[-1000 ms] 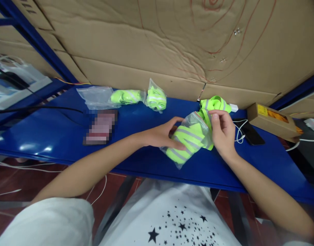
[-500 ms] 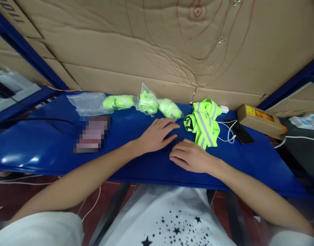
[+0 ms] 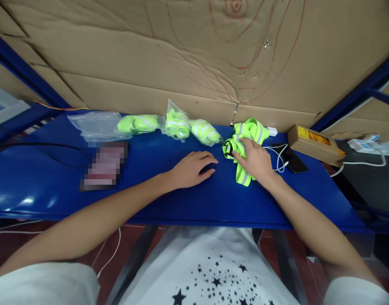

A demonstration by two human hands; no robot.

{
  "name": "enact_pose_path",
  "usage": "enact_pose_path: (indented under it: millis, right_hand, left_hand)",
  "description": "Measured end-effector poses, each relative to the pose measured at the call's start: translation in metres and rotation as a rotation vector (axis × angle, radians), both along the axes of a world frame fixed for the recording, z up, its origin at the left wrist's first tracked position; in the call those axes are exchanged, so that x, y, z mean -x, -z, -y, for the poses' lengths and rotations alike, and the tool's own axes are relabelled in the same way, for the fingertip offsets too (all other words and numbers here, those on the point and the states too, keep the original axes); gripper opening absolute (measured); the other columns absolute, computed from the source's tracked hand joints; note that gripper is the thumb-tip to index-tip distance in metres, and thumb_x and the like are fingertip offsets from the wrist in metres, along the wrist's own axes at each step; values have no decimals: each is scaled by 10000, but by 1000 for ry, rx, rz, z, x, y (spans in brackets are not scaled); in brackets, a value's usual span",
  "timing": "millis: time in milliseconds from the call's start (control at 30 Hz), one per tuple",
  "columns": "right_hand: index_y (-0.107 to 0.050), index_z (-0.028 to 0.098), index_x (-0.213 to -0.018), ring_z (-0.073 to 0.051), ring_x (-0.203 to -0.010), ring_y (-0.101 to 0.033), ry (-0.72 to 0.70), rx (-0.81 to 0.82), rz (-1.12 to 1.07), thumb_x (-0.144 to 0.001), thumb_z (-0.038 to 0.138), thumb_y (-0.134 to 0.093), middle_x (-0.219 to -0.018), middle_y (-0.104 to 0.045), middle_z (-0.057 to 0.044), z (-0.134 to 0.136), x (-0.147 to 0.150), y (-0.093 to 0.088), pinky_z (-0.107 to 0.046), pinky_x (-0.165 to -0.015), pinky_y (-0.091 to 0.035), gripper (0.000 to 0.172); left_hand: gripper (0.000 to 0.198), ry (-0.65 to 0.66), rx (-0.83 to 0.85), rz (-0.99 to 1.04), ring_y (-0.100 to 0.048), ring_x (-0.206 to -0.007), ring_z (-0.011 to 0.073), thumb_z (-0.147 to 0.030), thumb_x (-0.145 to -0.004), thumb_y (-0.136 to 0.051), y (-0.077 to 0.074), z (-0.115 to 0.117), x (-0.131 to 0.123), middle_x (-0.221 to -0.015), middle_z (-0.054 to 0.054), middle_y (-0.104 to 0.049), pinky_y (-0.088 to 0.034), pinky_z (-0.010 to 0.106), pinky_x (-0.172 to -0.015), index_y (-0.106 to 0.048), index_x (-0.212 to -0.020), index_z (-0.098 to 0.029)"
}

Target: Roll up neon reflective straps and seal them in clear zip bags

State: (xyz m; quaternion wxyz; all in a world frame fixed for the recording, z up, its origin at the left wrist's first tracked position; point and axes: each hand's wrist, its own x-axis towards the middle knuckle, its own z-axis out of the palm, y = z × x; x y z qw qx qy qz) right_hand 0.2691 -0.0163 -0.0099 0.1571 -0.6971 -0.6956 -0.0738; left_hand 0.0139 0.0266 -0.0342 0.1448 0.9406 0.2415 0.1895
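Observation:
A loose pile of neon yellow-green reflective straps (image 3: 243, 176) with silver stripes lies on the blue table. Over it rests my right hand (image 3: 257, 161), thumb and fingers apart, touching the coiled part; its fingertips partly cover the straps. My left hand (image 3: 190, 169) lies on the bare table to the left, fingers loosely spread, holding nothing. Behind it are clear bags of the same neon material: a left bag (image 3: 140, 123), a middle bag (image 3: 177, 123) and a right bag (image 3: 206, 132).
Flat clear plastic bags (image 3: 97, 125) lie at the back left, near a blurred-out rectangular device (image 3: 104, 166). At right are a black phone (image 3: 294, 160), a white cable (image 3: 279, 163) and a cardboard box (image 3: 315, 145). A cardboard wall (image 3: 181, 55) stands behind the table (image 3: 194, 207).
My right hand has moved forward and right from the bare table onto the strap pile. My left hand stays nearly in place. The whole view has shifted slightly.

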Motion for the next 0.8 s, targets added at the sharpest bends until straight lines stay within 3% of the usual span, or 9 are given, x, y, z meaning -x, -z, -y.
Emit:
enact_pose_path:
  millis: [133,333,400,500,667,733,800]
  right_hand:
    - [-581,178,-1360,-369,-1029,-708,-107,27,-67,-970,424,-547,-1301,-696,-157,3,5,-2,-428,-785,-546,463]
    - [-548,191,-1383,-332,-1192,-669,-484,83,-192,-987,410,-580,-1348,-677,-133,26,30,-6,-450,-957,-548,454]
    - [-533,196,-1392,-335,-1206,-660,-604,123,-197,-977,464,-605,-1351,-670,-145,33,36,-6,-467,-967,-550,499]
    - [-494,199,-1431,-353,-1274,-617,-714,181,-172,-961,528,-619,-1391,-635,-174,39,41,-4,-503,-1003,-532,587]
    - [-321,185,-1572,-419,-1471,-414,-617,111,-6,-853,561,-745,-1581,-448,-215,48,49,-2,-637,-1149,-369,915]
    - [-272,180,-1597,-422,-1504,-363,-516,82,56,-866,453,-748,-1642,-355,-213,51,49,-4,-641,-1166,-346,914]
    - [-291,178,-1584,-420,-1457,-435,-391,85,78,-882,313,-701,-1656,-333,-204,49,46,-6,-613,-1117,-414,823]
  left_hand:
    - [544,-18,-4,56,-517,-1374,315,-326,-978,-585,0,2,-1,-1477,166,-516,-431,492,-1148,-461,-1492,-196]
    - [948,7,-77,149,-272,-1545,392,-331,-805,-778,-3,5,2,-1675,182,-242,-307,561,-1226,-276,-1607,-263]
    - [1021,69,-70,110,-298,-1530,403,-328,-772,-791,-5,9,2,-1678,185,-260,-308,565,-1210,-231,-1624,-267]
    - [1076,110,-17,44,-452,-1427,391,-351,-762,-791,-7,14,0,-1571,192,-455,-340,552,-1170,-179,-1639,-240]
    - [908,-54,73,61,-573,-1315,351,-267,-771,-720,-12,9,-2,-1430,162,-608,-354,519,-1151,-308,-1578,-189]
    - [855,-69,142,100,-596,-1288,337,-251,-773,-697,-14,2,0,-1388,152,-634,-369,511,-1140,-342,-1546,-175]
    - [814,-65,221,144,-623,-1247,327,-260,-776,-688,-17,-5,3,-1333,146,-653,-414,490,-1102,-370,-1519,-163]
